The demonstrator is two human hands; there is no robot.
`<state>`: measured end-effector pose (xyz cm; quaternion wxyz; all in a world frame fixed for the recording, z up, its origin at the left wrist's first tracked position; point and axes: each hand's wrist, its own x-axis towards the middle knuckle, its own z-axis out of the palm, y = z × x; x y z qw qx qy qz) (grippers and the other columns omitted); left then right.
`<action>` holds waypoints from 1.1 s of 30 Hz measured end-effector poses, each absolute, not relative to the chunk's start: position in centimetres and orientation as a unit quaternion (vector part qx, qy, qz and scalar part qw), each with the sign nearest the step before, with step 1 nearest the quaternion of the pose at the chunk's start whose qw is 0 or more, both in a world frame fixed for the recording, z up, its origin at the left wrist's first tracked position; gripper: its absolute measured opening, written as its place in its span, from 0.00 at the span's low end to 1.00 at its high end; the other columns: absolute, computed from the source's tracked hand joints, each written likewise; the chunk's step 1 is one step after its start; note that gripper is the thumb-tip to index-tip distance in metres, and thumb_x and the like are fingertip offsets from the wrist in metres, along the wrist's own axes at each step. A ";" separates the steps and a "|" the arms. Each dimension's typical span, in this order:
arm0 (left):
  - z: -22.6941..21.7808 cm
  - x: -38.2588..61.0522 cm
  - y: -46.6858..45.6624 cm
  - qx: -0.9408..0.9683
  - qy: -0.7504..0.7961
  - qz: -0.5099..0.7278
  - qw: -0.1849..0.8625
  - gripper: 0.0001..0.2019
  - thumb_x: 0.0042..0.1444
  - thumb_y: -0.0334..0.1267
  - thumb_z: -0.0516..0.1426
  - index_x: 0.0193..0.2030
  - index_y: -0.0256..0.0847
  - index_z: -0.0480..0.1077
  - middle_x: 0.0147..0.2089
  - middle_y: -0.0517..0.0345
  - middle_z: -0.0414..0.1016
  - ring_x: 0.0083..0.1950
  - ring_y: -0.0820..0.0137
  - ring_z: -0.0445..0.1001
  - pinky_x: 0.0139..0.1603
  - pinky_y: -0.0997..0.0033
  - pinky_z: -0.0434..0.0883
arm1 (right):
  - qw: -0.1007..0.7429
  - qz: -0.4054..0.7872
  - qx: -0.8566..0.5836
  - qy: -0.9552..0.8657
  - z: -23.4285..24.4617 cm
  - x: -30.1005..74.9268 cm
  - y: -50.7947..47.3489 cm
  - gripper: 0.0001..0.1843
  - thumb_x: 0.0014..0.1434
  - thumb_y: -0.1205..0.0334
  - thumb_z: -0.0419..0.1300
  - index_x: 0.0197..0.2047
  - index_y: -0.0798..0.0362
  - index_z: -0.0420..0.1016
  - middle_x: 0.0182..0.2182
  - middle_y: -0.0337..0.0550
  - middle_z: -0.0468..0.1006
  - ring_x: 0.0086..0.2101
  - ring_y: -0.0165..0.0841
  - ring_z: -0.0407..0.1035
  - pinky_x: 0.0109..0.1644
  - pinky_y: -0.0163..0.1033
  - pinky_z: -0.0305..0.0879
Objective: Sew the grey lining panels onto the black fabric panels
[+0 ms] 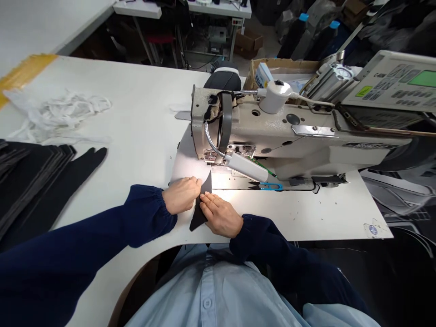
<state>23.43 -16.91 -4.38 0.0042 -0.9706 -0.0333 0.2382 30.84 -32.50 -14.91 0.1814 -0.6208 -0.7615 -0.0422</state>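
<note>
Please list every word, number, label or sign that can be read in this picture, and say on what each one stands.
Nothing can be read with certainty.
Control panel: key labels and yellow sticker, too small to read.
Round blue sticker on the table corner: blurred.
Box behind the sewing machine: blue print, blurred.
Nameplate on the machine arm: blurred.

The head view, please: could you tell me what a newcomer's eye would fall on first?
The grey sewing machine at centre right, its lamp lighting the white table. In the lit patch, the left hand and right hand meet on a black fabric piece. Black cut pieces are stacked far left.
</note>
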 end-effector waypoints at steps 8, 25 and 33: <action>-5.7 22.8 -17.5 -0.980 -0.065 0.188 -0.032 0.14 0.49 0.22 0.48 0.41 0.36 0.66 0.34 0.52 0.73 0.37 0.63 0.74 0.38 0.66 0.71 | 0.210 -0.059 -0.616 -0.757 -14.8 28.9 -34.3 0.16 0.66 0.73 0.47 0.46 0.59 0.76 0.48 0.57 0.78 0.46 0.39 0.73 0.49 0.44 0.75; -11.3 20.2 -17.0 -0.983 -0.018 -0.078 -0.164 0.16 0.58 0.20 0.45 0.34 0.37 0.71 0.38 0.52 0.72 0.40 0.67 0.66 0.45 0.69 0.68 | 0.209 -0.146 -0.611 -0.749 -15.6 28.7 -33.0 0.16 0.66 0.72 0.49 0.51 0.67 0.73 0.51 0.62 0.76 0.53 0.44 0.71 0.57 0.49 0.70; -12.8 22.2 -15.1 -0.983 0.030 -0.133 -0.124 0.13 0.59 0.23 0.48 0.30 0.37 0.72 0.34 0.53 0.70 0.38 0.67 0.64 0.42 0.71 0.67 | 0.222 -0.186 -0.628 -0.722 -16.2 29.7 -30.9 0.18 0.68 0.63 0.50 0.49 0.68 0.75 0.46 0.62 0.79 0.50 0.46 0.72 0.54 0.49 0.72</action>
